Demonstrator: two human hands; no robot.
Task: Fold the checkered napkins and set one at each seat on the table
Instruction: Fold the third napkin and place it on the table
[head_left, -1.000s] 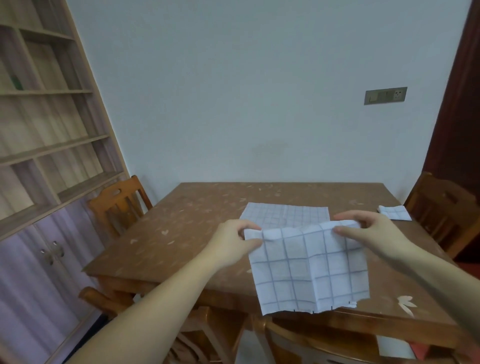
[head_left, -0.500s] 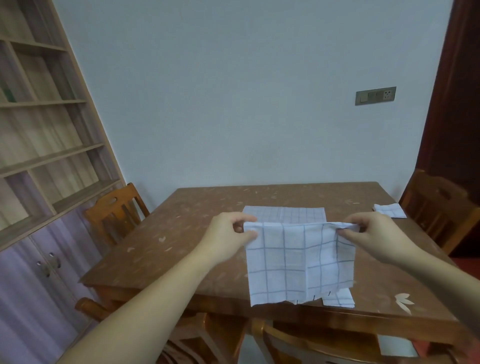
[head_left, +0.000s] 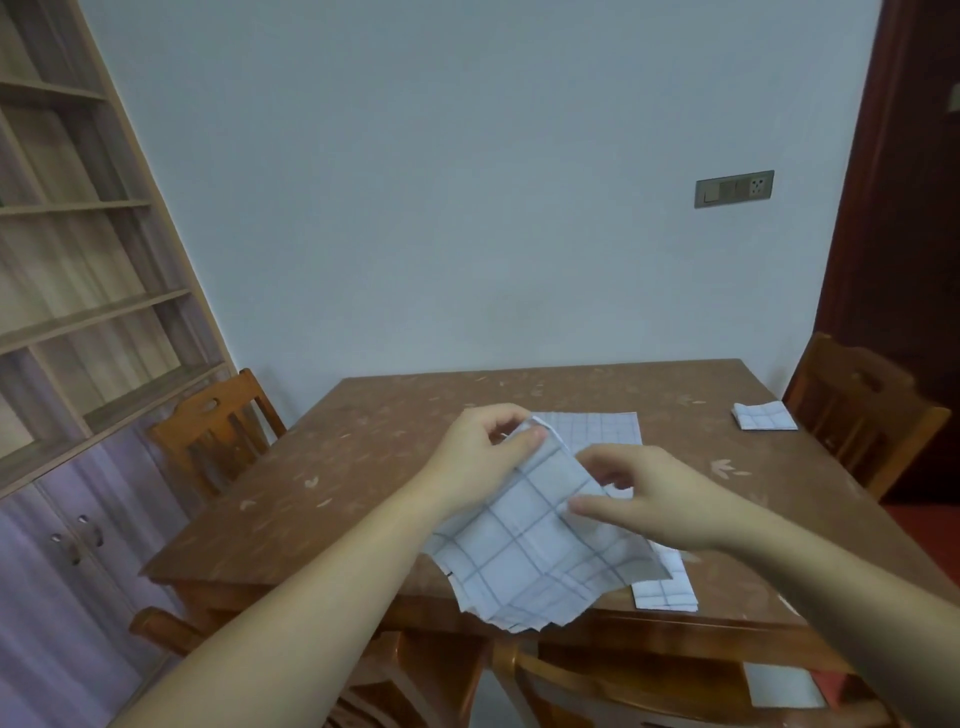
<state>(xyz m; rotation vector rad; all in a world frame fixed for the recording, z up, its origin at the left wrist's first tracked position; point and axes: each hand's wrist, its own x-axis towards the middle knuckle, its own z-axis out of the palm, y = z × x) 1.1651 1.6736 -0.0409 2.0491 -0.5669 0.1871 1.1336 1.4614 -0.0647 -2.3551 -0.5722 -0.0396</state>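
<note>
A white checkered napkin (head_left: 524, 551) hangs over the near edge of the brown table (head_left: 363, 478), turned on the diagonal. My left hand (head_left: 480, 460) pinches its top corner. My right hand (head_left: 652, 501) sits at its right edge, thumb on the front of the cloth and curled fingers behind it. Behind the hands another napkin (head_left: 597, 428) lies flat and unfolded on the table. A small folded napkin (head_left: 763, 415) rests by the right-hand seat. A second folded napkin (head_left: 667, 592) lies near the front edge, partly under the held one.
Wooden chairs stand at the left side (head_left: 218, 431), the right side (head_left: 857, 410) and the near side (head_left: 550, 680) of the table. A tall shelf unit (head_left: 78, 322) with cupboard doors fills the left wall. A dark door (head_left: 904, 260) is at the right.
My right hand has moved left and down toward my left hand. The napkin, held spread wide between both hands before, now hangs slanted from the left hand's corner.
</note>
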